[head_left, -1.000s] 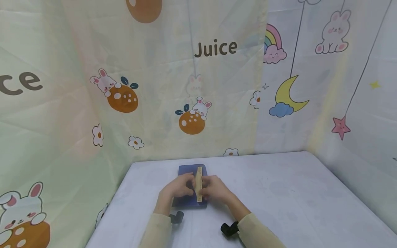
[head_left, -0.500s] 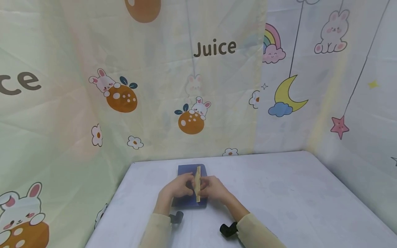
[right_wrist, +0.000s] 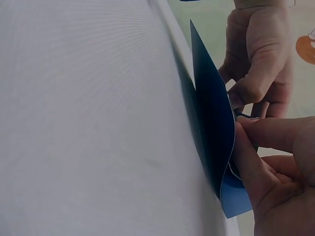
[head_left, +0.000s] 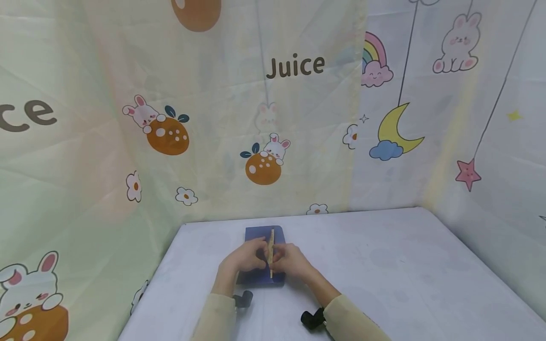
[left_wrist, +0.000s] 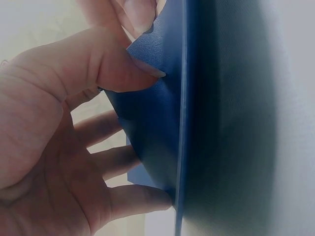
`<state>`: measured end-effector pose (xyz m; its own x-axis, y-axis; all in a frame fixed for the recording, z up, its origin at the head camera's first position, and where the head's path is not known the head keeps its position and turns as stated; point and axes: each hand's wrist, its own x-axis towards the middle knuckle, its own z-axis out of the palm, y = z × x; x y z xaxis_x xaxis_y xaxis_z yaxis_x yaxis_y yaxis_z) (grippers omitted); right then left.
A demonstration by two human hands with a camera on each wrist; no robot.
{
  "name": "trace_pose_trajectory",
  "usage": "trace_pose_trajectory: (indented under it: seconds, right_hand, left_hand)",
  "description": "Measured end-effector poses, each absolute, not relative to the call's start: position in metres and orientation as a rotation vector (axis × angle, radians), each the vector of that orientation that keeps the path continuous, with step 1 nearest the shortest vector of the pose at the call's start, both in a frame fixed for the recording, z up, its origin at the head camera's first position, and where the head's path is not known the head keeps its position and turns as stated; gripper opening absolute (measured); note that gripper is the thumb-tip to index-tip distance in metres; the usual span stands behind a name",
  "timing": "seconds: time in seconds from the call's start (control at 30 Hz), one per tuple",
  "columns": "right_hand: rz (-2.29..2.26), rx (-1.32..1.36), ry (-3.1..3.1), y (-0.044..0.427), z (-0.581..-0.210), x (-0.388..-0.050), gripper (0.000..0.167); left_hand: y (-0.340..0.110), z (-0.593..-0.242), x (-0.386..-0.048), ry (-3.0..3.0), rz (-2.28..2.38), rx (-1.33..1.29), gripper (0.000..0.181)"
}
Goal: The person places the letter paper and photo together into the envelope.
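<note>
A blue booklet (head_left: 257, 278) lies on the table. A pale yellow strip (head_left: 271, 236), seen nearly edge-on, stands up from its middle, between the two hands. From the left side my left hand (head_left: 246, 255) grips the booklet; in the left wrist view its thumb lies on a raised blue sheet (left_wrist: 147, 118), with several fingers behind. On the opposite side my right hand (head_left: 293, 260) pinches the raised part between thumb and forefinger. The right wrist view shows a bowed blue leaf (right_wrist: 211, 103) beside those fingertips. What lies between the leaves is mostly hidden.
The white-covered table (head_left: 367, 274) extends to the right of the booklet. Patterned curtains (head_left: 222, 118) stand behind it and at both sides. Small black cameras (head_left: 244, 299) sit at the wrists, below the beige sleeves (head_left: 351, 317).
The yellow strip looks narrower and has turned more edge-on. My right hand has shifted slightly left with it. The left hand and the booklet have stayed in place.
</note>
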<state>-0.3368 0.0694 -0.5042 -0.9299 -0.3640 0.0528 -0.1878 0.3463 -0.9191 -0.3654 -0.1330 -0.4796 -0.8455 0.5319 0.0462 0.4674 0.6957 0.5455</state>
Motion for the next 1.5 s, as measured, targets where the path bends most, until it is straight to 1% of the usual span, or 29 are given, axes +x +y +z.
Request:
trace_pose_trajectory:
  seconds: [0.4,0.83,1.13,1.4,1.5]
  right_hand:
    - [-1.624,-0.518,2.366,0.071,-0.509,-0.336,0.070]
    - [-1.645,-0.583,2.410,0.062,-0.513,-0.335,0.058]
    - [-1.676,-0.579,2.350,0.062,-0.516,-0.336,0.060]
    - [-1.692,-0.614,2.338,0.064,-0.515,-0.337,0.050]
    - [-1.720,-0.627,2.302,0.066,-0.516,-0.340,0.050]
  left_hand:
    - [-0.133,-0.481,-0.364,2.785,0.850,0.821,0.028]
    - [-0.136,-0.485,-0.365,2.783,0.857,0.833,0.029]
    - [-0.135,-0.484,-0.365,2.780,0.880,0.848,0.029]
    - [-0.134,-0.483,-0.368,2.780,0.869,0.862,0.028]
    - [-0.133,-0.484,-0.369,2.791,0.849,0.887,0.028]
